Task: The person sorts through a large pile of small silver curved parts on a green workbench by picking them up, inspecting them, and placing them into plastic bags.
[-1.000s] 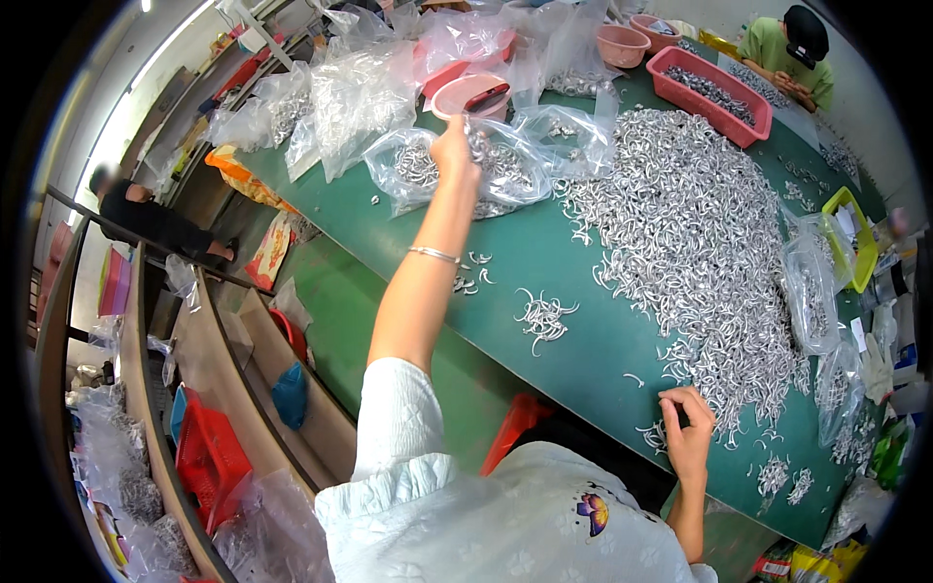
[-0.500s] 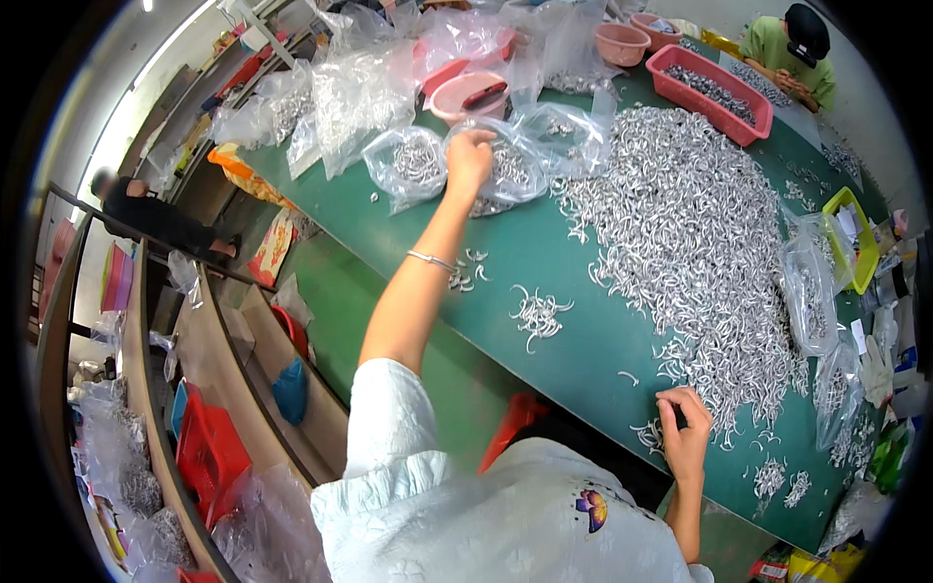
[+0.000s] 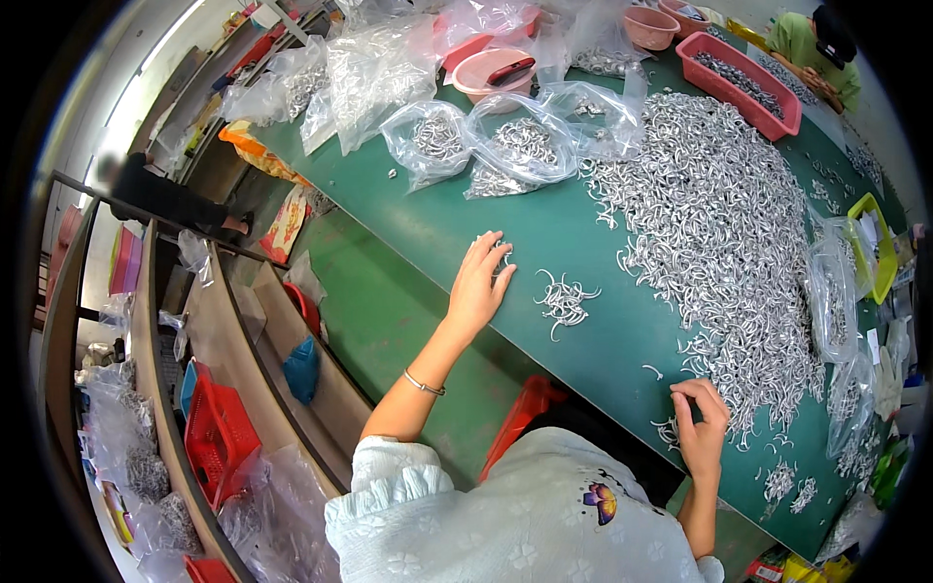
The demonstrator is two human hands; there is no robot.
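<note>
Your green worktop [image 3: 418, 219] carries one broad heap [image 3: 719, 223] of curved silver metal pieces. To the heap's upper left lie clear bags of pieces, and the middle bag [image 3: 484, 124] is now uncovered: your left hand [image 3: 474, 287] has drawn back from it toward you. That hand is now well left of the heap, by the worktop's near edge, so its reach has passed from the bag to loose pieces there. Its grip is spread, palm down; I cannot tell whether the fingers touch the pieces mostly hidden beneath. Your right hand [image 3: 702, 418] stays beside the heap's near edge, fingers curled; whether that grip holds a piece does not show. Left of the heap sits a small cluster [image 3: 567, 303], and closer to it one single piece [image 3: 652, 371].
</note>
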